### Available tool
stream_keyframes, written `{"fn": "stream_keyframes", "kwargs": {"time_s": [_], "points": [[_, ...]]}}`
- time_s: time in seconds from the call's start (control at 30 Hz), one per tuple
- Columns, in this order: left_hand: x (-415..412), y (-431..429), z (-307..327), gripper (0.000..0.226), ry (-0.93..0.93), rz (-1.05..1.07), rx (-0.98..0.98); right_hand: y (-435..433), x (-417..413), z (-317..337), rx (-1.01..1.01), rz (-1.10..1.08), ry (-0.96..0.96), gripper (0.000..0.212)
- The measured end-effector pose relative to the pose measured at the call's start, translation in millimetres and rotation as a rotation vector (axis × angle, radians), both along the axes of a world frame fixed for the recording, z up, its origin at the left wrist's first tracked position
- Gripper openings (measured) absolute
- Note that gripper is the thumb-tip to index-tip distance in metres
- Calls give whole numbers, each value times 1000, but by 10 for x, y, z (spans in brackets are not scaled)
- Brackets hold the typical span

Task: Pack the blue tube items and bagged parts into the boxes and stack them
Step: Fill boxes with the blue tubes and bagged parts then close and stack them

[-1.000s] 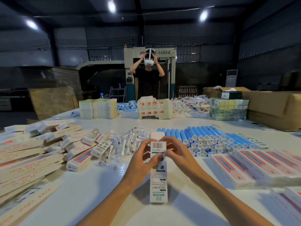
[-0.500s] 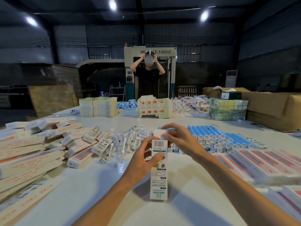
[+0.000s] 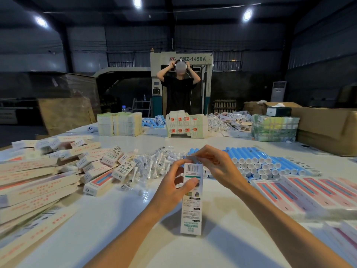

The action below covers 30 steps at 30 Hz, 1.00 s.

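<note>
1. Here, the left hand grips the carton around its upper half, thumb on the printed face and fingers curled behind.
2. The right hand pinches the carton's end flap at the far, raised end. I cannot tell whether anything is inside.
3. The carton is held between both hands, centred over the table. Its long axis runs away from the person, with the near end low.
4. Key relation: the blue tubes lie just beyond and to the right of the right hand, the nearer hand. Their capped ends face the person, and their long axes run roughly parallel to the carton's.
5. The bagged parts are heaped beyond and to the left, nearer the left hand.
6. Writing: there is a barcode at the carton's far end, and "SONIC ELECTRIC" reads upside down at the near end. The smaller print is illegible.
7. The machine behind is marked "FMZ-1450A".
8. Closed cartons lie in rows at right.
</note>
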<state>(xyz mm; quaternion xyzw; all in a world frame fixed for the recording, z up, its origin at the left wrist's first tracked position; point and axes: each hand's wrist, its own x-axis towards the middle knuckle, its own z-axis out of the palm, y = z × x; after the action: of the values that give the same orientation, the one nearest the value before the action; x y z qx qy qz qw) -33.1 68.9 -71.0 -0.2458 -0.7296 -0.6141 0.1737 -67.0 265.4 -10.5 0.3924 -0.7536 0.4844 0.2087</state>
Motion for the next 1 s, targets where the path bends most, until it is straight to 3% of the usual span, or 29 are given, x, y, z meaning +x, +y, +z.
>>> {"fn": "stream_keyframes", "kwargs": {"time_s": [0.13, 0.3, 0.47, 0.73, 0.93, 1.0], "points": [[1, 10, 4, 56, -26, -24, -6, 53, 66, 3, -123, 116, -236, 19], [28, 28, 8, 51, -26, -55, 7, 98, 73, 70, -101, 108, -342, 11], [23, 7, 6, 61, -35, -98, 41, 104, 66, 132, -119, 129, -439, 8], [45, -26, 45, 73, -92, -147, 41, 98, 41, 193, -66, 105, -482, 11], [76, 78, -16, 49, -165, -173, 136, 46, 86, 166, -31, 32, -439, 8], [80, 145, -52, 55, -193, -179, 160, 2, 105, 126, -36, 15, -432, 8]]}}
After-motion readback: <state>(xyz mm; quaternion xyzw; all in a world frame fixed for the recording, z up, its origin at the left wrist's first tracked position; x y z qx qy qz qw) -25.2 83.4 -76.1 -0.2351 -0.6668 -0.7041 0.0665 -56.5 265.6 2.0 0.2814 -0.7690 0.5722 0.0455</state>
